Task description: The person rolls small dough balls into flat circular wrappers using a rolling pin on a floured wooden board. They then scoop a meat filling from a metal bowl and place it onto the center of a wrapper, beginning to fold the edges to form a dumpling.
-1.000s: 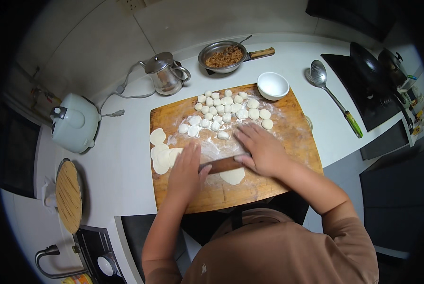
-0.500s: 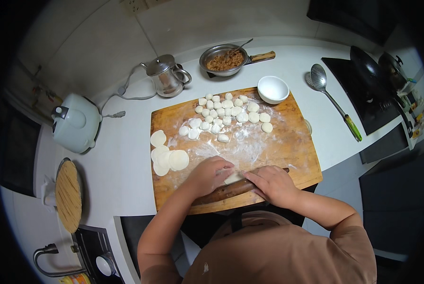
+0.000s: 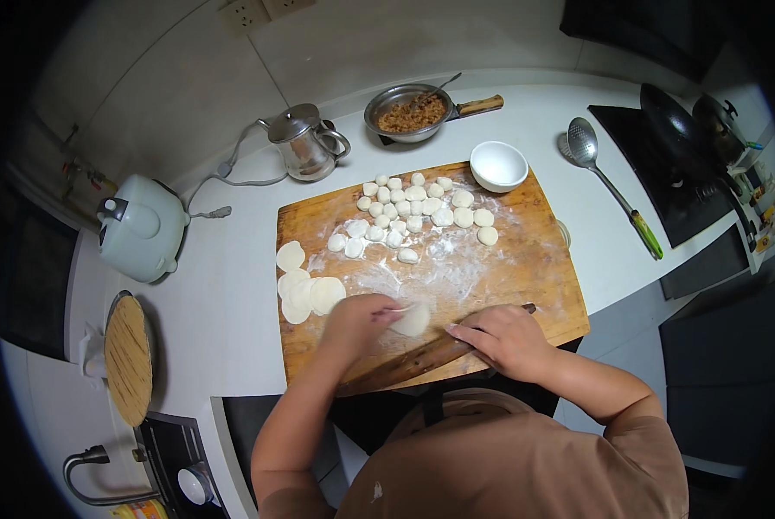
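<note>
A flat round dough wrapper (image 3: 413, 321) is pinched at its left edge by my left hand (image 3: 359, 325), just above the wooden cutting board (image 3: 526, 285). The wrapper looks slightly blurred. My right hand (image 3: 507, 341) lies over the right part of a dark wooden rolling pin (image 3: 413, 361), fingers closed round it. The pin slants along the board's near edge. Several finished wrappers (image 3: 326, 295) overlap at the board's left side. Small floured dough pieces (image 3: 415, 208) are grouped on its far half, and one lone piece (image 3: 407, 256) sits nearer to me.
A white bowl (image 3: 498, 165) stands on the board's far right corner. Behind are a pan of brown filling (image 3: 409, 112) with a spoon and a steel kettle (image 3: 305, 145). A slotted ladle (image 3: 610, 184) lies right, beside a black stove (image 3: 656, 164). At left: a pale appliance (image 3: 142, 229), a round woven tray (image 3: 128, 359).
My left hand has moved left, drawing the wrapper away from the rolling pin and off to its far side. The right hand stays on the pin, which has shifted slightly toward me.
</note>
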Available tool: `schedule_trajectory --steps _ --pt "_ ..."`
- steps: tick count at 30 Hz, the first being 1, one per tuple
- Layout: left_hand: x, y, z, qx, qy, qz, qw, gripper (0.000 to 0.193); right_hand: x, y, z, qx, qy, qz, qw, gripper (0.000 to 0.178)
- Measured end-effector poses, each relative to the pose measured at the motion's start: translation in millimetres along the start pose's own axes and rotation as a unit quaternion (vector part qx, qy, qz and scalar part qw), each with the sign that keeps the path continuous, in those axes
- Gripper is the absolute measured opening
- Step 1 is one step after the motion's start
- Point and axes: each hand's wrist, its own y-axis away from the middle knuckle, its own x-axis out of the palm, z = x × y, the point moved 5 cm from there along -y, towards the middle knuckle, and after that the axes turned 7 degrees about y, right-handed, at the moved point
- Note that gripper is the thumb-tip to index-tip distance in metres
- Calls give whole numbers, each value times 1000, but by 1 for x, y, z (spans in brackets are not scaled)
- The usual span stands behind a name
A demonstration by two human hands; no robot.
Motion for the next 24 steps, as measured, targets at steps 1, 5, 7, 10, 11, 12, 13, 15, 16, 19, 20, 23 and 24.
schedule_trajectory --steps 1,5,7,10,11,12,13,15,16,19,20,23,24 --pt "-15 6 6 -23 3 -18 1000 15 -2 0 -2 1 -1 -4 1000 46" --pt "-75 16 27 -51 -63 -120 989 23 -6 0 -8 7 13 -24 1000 44" --pt "-84 10 18 19 -180 -156 971 28 -5 0 -10 14 22 -33 999 44" --pt "-56 -11 6 134 -174 -109 969 31 -6 0 -10 16 23 -43 999 43" --pt "-42 -19 3 165 -161 -88 969 31 -6 0 -9 15 22 -44 999 43" --pt "-27 -30 -1 185 -161 -76 966 29 -6 0 -8 14 21 -44 999 42" --pt "-16 -40 -9 187 -163 -62 967 28 -8 1 -8 15 22 -45 999 42" --pt "0 -56 -23 166 -171 -37 970 26 -10 3 -7 18 32 -37 999 41" --pt "5 -62 -27 146 -178 -22 973 26 -10 5 -7 20 37 -34 999 41" --pt "18 -73 -23 134 -196 -26 971 24 -13 8 -7 24 31 -40 998 41" --pt "20 -74 -23 129 -200 -19 971 25 -13 9 -7 24 32 -39 998 41" --pt "27 -60 -29 152 -105 22 983 28 -13 14 -10 25 32 -38 998 41" --pt "30 -54 -32 136 -94 53 985 29 -13 15 -11 25 31 -38 998 40"
